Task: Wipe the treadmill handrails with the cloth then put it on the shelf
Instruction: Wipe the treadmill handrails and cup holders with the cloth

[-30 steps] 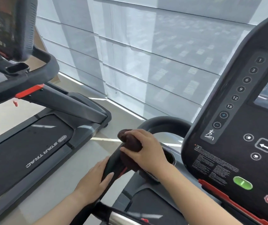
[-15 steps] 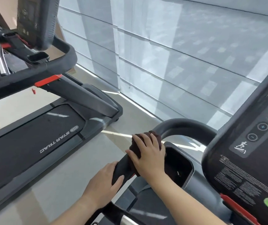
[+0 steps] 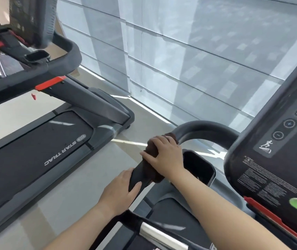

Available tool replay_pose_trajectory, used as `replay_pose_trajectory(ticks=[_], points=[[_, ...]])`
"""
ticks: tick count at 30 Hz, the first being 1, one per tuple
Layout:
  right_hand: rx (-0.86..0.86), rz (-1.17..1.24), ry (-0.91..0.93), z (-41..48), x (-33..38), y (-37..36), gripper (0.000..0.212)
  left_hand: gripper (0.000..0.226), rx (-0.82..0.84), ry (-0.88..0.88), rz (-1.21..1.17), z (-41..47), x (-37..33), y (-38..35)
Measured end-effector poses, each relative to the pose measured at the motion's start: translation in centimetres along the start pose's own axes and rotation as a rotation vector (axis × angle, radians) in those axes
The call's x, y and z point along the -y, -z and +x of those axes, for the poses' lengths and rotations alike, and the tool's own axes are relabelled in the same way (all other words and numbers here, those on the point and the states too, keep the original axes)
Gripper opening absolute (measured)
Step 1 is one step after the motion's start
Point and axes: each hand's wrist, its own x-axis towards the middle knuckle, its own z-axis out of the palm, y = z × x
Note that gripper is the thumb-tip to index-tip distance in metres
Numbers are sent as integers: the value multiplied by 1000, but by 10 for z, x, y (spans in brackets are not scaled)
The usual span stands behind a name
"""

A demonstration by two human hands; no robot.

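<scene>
Neighbouring black treadmill deck [image 3: 36, 156] lettered "STAR TRAC"; dark console panel [image 3: 279, 159] numbered 12 and 15; curved black padded handrail [image 3: 205, 129]; right hand [image 3: 165, 156] closed over dark brown cloth [image 3: 153, 170] wrapped on it; left hand [image 3: 120, 190] gripping rail below.
</scene>
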Motion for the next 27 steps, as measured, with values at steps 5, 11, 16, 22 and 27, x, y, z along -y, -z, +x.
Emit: replay_pose_trajectory(ticks=[5, 11, 16, 22, 27], points=[[11, -34, -101, -5, 21, -7, 48, 42, 4, 29, 33, -18, 0, 7], [-117, 121, 82, -55, 43, -22, 40, 54, 42, 51, 91, -77, 41, 19], [-117, 125, -38, -56, 68, -25, 38, 46, -3, 27, 41, -95, 53, 22], [-88, 95, 78, -76, 82, -32, 36, 38, -8, -15, 6, -90, 57, 22], [-167, 67, -84, -72, 100, -45, 34, 36, -1, -9, -1, -91, 59, 21]])
